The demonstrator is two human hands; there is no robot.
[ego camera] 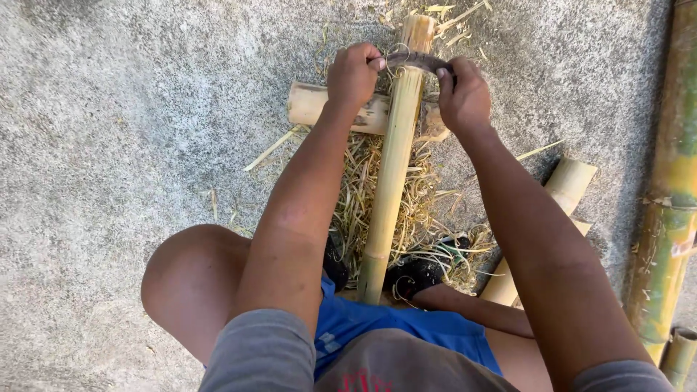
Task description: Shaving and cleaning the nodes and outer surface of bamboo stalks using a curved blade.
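A pale yellow bamboo pole (pixel 392 167) runs from between my knees away from me, its far end propped on a short bamboo log (pixel 308 105) lying crosswise. A dark curved blade (pixel 415 59) lies across the pole near its far end. My left hand (pixel 353 72) grips the blade's left end and my right hand (pixel 462 93) grips its right end, one on each side of the pole. Thin bamboo shavings (pixel 363 196) are heaped under the pole.
I sit on rough grey concrete (pixel 116 131). A split bamboo piece (pixel 559 196) lies to the right of my right arm. A thick green-yellow bamboo pole (pixel 671 181) runs along the right edge. Dark footwear (pixel 421 270) shows under the shavings.
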